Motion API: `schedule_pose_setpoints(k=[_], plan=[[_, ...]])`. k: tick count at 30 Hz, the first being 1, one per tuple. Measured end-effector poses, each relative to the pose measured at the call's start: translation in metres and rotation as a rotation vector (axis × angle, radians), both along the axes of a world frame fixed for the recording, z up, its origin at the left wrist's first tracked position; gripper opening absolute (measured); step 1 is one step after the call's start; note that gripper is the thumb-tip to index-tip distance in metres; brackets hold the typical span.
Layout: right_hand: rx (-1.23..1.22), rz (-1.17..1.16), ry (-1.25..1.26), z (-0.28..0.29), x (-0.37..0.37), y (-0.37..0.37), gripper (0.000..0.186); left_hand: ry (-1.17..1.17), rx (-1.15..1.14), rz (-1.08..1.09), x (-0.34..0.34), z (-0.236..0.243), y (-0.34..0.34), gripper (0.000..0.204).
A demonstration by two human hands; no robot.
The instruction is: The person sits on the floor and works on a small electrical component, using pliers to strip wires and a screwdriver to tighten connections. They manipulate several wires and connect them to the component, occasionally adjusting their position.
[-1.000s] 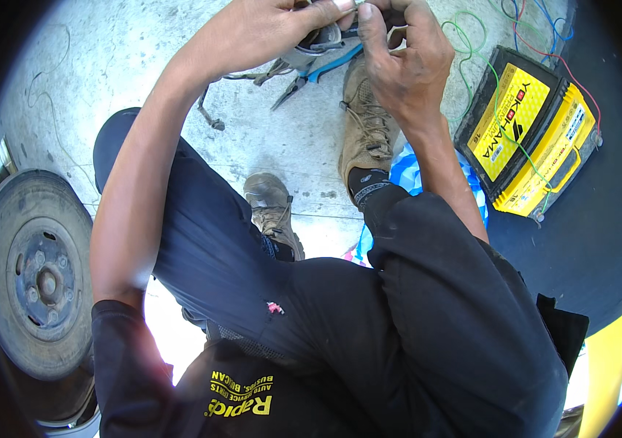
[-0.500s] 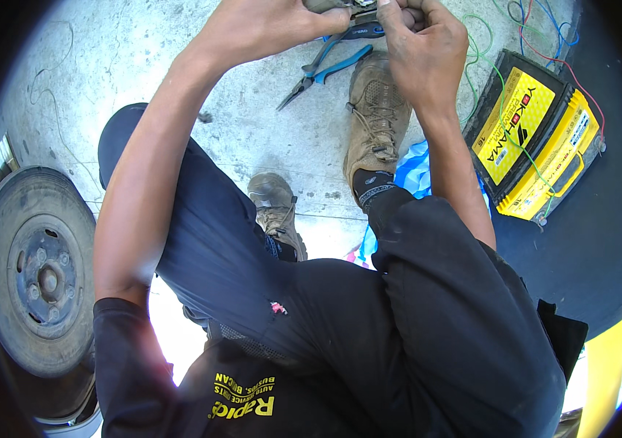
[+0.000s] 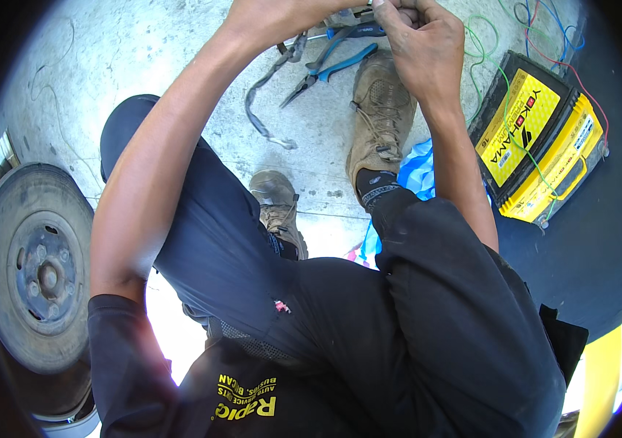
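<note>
My left hand (image 3: 285, 18) is at the top edge, its fingertips partly cut off. Opposite it, my right hand (image 3: 428, 47) has thumb and fingers pinched together. Between them a greyish part (image 3: 347, 18) shows only in a sliver, so its kind is unclear. A dark wrapped cable (image 3: 256, 102) with a pale end hangs or lies below my left hand. Long-nose pliers (image 3: 344, 64) with blue handles lie on the concrete under the hands. Beside them is what looks like a screwdriver (image 3: 362, 31) with a dark blue handle.
A yellow and black car battery (image 3: 537, 139) stands at the right on a dark surface (image 3: 581, 255), with green, red and blue wires near it. My brown shoes (image 3: 380, 109) are on the concrete floor (image 3: 150, 58). Blue-white plastic (image 3: 417, 171) lies by my right leg. A wheel (image 3: 41, 270) is at left.
The dark cable has come into view below my left hand. My left hand has shifted slightly up and right; the greyish part shows less. My right hand stays nearly in place.
</note>
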State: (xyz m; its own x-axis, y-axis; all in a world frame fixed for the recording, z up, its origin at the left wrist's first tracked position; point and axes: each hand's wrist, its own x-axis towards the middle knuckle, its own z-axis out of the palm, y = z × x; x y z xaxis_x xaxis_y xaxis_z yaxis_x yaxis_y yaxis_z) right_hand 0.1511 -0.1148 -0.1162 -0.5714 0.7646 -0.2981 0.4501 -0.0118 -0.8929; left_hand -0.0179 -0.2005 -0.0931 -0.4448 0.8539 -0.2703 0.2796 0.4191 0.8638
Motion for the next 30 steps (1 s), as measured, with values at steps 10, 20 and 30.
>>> schedule_pose_setpoints(k=[10,20,30], plan=[[0.451,-0.086,-0.166,-0.032,0.051,-0.008,0.017,-0.023,-0.115,0.048,-0.005,-0.005,0.004,0.024],[0.515,0.228,-0.179,-0.058,0.046,-0.006,0.037,-0.141,-0.198,0.045,-0.011,-0.011,0.016,0.026],[0.374,0.388,-0.161,-0.036,0.055,0.010,0.033,-0.399,-0.224,0.006,-0.037,-0.017,0.015,0.023]])
